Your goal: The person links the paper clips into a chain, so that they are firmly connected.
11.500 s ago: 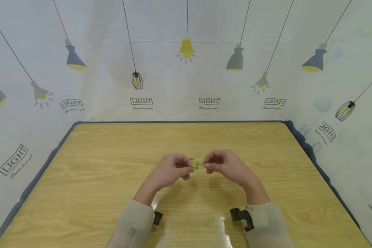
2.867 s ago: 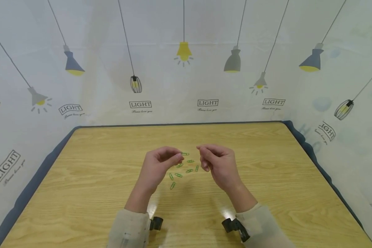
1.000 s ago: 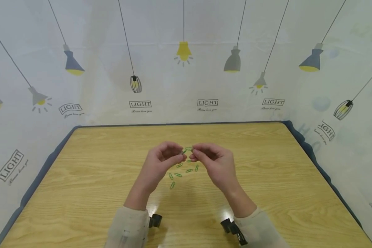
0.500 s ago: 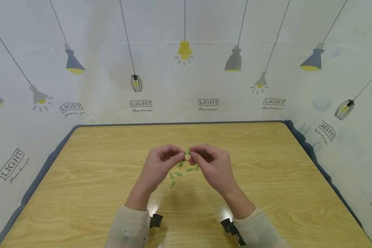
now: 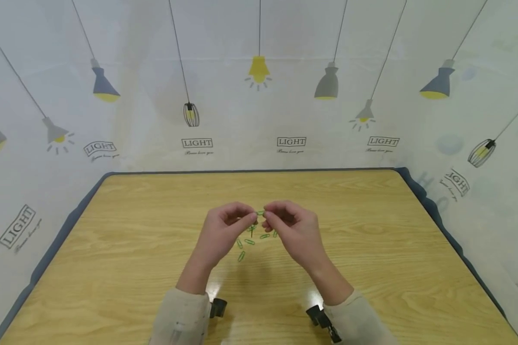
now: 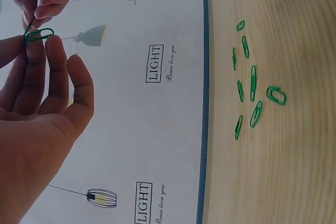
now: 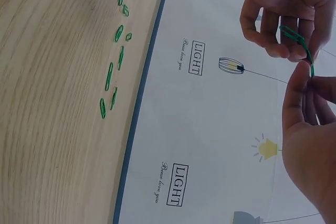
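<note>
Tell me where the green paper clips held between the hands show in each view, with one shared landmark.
Head: held paper clips, just below picture centre.
Left wrist: held paper clips, upper left.
Right wrist: held paper clips, upper right.
Shared landmark: loose paper clips on the table: below the held ones in head, right of them in left wrist, left of them in right wrist.

The paper clips (image 6: 253, 83) are plain green, while the table (image 5: 134, 230) is yellow-brown wood streaked with fine grain and edged by a dark blue border (image 6: 206, 77). The white wall covering (image 5: 224, 28) carries printed lamps (image 5: 258, 64) in yellow, grey and blue with black lettering (image 5: 197, 143); the sleeves (image 5: 182, 316) are cream, the wrist cameras (image 5: 218, 307) black
</note>
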Demonstrator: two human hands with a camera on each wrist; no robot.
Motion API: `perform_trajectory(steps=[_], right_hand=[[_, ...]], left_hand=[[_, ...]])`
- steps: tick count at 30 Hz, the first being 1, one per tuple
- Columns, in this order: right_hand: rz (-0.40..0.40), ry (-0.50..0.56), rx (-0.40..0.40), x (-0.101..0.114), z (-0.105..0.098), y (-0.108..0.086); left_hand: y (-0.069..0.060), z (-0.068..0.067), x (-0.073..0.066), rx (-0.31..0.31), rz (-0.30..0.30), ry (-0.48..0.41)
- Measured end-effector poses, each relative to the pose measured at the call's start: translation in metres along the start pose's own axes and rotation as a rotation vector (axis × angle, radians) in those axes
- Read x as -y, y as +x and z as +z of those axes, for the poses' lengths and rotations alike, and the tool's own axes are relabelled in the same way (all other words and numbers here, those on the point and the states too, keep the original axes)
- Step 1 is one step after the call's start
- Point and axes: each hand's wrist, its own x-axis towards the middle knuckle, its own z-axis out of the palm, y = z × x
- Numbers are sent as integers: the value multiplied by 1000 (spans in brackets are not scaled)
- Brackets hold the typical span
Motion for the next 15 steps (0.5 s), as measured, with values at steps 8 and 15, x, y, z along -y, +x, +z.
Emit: perform_trajectory(steps=[8,15], right_hand=[[174,-147,195,-28,-31,32],[279,-501,515,-90,-47,59]], left_hand=[[2,-4,3,-43,-29,9],[0,-3,5,-39,-48,-13]])
